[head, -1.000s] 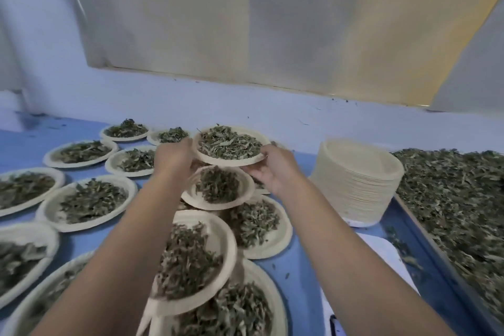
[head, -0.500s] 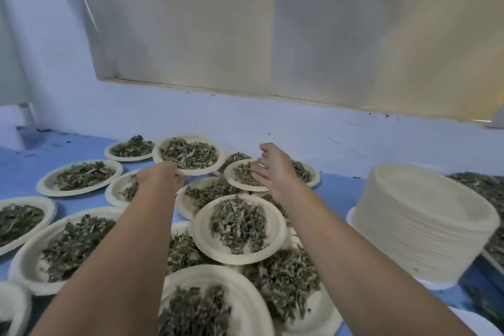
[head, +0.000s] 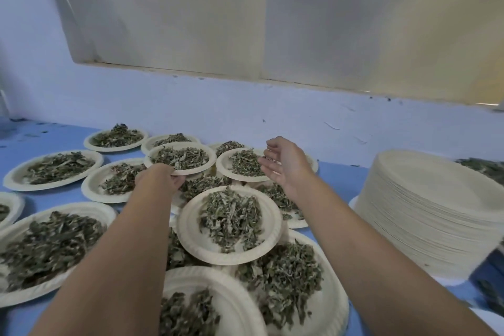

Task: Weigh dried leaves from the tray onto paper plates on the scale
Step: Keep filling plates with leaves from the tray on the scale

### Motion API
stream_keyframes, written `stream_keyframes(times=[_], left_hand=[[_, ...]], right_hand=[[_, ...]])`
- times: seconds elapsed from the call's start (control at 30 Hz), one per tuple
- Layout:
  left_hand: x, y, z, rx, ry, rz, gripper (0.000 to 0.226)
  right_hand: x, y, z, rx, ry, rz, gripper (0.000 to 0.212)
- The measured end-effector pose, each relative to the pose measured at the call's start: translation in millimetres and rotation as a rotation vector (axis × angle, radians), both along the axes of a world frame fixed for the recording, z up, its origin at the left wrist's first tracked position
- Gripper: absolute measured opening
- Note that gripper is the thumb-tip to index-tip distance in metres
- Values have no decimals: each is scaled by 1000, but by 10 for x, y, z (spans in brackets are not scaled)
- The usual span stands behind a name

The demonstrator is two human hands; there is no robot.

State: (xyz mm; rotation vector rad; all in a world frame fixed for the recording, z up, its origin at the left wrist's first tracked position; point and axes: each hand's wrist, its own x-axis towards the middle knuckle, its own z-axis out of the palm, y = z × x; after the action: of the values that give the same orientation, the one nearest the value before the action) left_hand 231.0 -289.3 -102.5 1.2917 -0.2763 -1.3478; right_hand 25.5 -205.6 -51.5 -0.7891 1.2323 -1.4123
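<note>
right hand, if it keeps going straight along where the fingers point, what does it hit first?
Probably the leaf-filled beige paper plate just left of the open right hand; its fingers point left and slightly away, already over that plate's rim. Depth is unclear; it might pass above the leaves.

Left of the tall stack of empty paper plates (head: 425, 204), many filled plates (head: 230, 225) overlap, each heaped with dried leaves (head: 231, 217).
</note>
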Motion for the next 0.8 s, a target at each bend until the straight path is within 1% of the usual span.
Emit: stream_keyframes(times=[0.07, 0.1, 0.17, 0.2, 0.27, 0.3, 0.33, 0.37, 0.4, 0.43, 0.57, 0.63, 0.7, 0.73, 0.8], left_hand=[[-19, 114, 54, 58, -454, -145, 47], [-28, 126, 76, 61, -609, -205, 51], [-26, 137, 78, 7, -742, -294, 50], [-22, 178, 67, 3, -723, -305, 49], [-2, 228, 74, -2, -823, -283, 54], [33, 232, 46, -54, -822, -280, 56], [58, 246, 55, -73, -759, -249, 54], [66, 242, 64, -63, -587, -213, 49], [62, 282, 64, -100, -421, -199, 45], [43, 325, 106, -146, -353, -191, 44], [-170, 701, 364, -220, -13, -154, 44], [-346, 927, 475, -212, 160, -166, 34], [-538, 1187, 574, -187, 263, -226, 19], [-647, 1306, 597, -176, 249, -277, 15], [-911, 1524, 658, -180, 161, -379, 7]], right_hand=[[40, 25, 27, -15, 6, 13, 6], [55, 39, 40, -22, 13, 20, 8], [80, 69, 51, -37, 31, 32, 9], [89, 89, 56, -44, 38, 38, 9], [95, 138, 63, -50, 41, 46, 8], [92, 168, 65, -52, 47, 47, 8], [86, 206, 73, -54, 57, 48, 7], [77, 250, 83, -55, 66, 49, 6], [65, 301, 101, -59, 71, 48, 6], [47, 358, 120, -61, 74, 46, 7], [-61, 679, 193, -67, 109, 56, 8], [-151, 873, 217, -74, 148, 69, 7], [-267, 1072, 225, -97, 229, 81, 10], [-329, 1170, 227, -115, 281, 82, 14], [-473, 1354, 239, -158, 382, 56, 17]])
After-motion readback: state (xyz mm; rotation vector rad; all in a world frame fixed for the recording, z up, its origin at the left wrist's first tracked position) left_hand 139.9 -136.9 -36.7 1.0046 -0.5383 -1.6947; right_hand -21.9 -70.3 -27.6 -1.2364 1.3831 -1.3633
